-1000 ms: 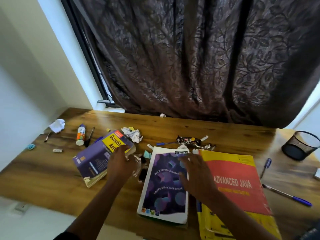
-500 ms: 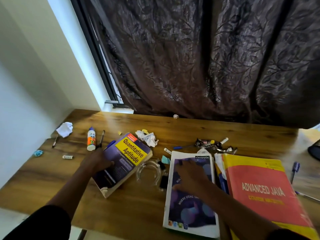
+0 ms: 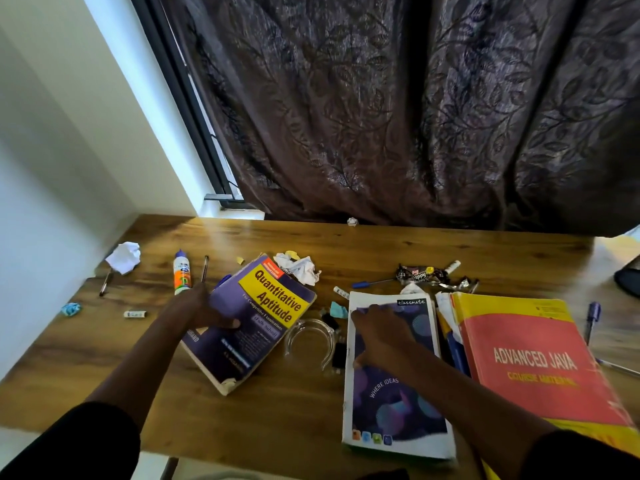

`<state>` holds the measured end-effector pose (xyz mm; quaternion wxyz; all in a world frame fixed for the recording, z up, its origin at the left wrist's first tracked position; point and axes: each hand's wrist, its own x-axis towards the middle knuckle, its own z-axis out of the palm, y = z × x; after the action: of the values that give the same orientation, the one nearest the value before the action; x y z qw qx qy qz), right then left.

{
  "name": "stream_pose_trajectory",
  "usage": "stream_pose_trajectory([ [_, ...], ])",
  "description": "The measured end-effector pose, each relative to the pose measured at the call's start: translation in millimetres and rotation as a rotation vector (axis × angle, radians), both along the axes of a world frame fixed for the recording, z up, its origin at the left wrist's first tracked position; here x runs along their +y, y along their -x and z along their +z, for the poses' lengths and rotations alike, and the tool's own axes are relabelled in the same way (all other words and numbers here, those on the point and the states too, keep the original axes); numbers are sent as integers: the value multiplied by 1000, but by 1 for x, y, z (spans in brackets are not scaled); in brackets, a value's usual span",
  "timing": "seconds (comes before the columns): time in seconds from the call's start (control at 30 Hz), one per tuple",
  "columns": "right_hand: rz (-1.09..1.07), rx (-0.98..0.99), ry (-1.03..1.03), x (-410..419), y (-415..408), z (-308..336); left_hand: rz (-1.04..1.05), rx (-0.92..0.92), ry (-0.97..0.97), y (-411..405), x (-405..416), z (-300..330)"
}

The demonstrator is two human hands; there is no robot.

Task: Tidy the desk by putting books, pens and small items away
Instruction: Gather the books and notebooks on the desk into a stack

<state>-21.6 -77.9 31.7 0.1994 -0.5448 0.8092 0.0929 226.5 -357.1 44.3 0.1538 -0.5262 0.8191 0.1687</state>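
The left hand (image 3: 199, 308) is covering the spine-side edge of the Quantitative Aptitude book (image 3: 254, 320), and its fingers are lying out of sight behind that edge. The right hand (image 3: 382, 332) is hiding part of the classmate notebook (image 3: 394, 379) cover's lettering. The Advanced Java book (image 3: 533, 362) is running off the lower right edge. A dark object (image 3: 628, 282) at the right edge is being cut off. The small label (image 3: 135, 313) on the bench (image 3: 277, 410) is too small to read.

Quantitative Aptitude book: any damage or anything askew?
Yes. The Quantitative Aptitude book lies skewed to the desk edge, and its near bottom corner is frayed and torn. The left hand grips its spine side.
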Motion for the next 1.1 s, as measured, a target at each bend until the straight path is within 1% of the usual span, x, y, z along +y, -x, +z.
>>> stream_pose_trajectory([
  [0.07, 2, -6, 9, 2, -1, 2, -18, 67, -6, -3, -4, 4],
  [0.2, -8, -6, 14, 7, -1, 2, -41, 258, -93, -5, 4, 19],
  [0.37, 5, -17, 29, 11, -1, -1, -16, 372, -25, -10, 26, 55],
  [0.47, 4, -21, 48, 13, 1, -5, -29, 418, 94, -7, 37, 86],
  [0.57, -14, -63, 102, 15, 3, -9, 6, 554, 132, -5, 47, 116],
  [0.6, -50, -122, 164, 14, 4, -11, 21, 621, 127, -3, 52, 125],
  [0.63, -120, -225, 232, 14, 3, -6, 56, 683, 118, -1, 58, 133],
  [0.67, -214, -376, 308, 12, 4, 1, 85, 749, 97, 5, 67, 140],
  [0.7, -334, -581, 363, 10, 3, 12, 115, 826, 57, 12, 79, 146],
  [0.77, -602, -1092, 429, 8, 4, 29, 176, 995, -66, 30, 106, 150],
  [0.8, -693, -1312, 454, 14, 8, 35, 203, 1064, -137, 42, 123, 149],
  [0.83, -726, -1490, 478, 20, 11, 41, 233, 1114, -203, 53, 140, 148],
  [0.9, -716, -1787, 557, 40, 18, 53, 279, 1199, -339, 74, 167, 137],
  [0.93, -717, -1888, 615, 56, 27, 56, 299, 1221, -407, 89, 184, 130],
  [0.97, -748, -1930, 670, 72, 37, 63, 311, 1227, -463, 103, 200, 122],
  [1.0, -780, -1909, 723, 89, 49, 67, 313, 1233, -511, 119, 216, 112],
  [1.1, -833, -1688, 848, 136, 79, 60, 316, 1224, -639, 156, 261, 80],
])
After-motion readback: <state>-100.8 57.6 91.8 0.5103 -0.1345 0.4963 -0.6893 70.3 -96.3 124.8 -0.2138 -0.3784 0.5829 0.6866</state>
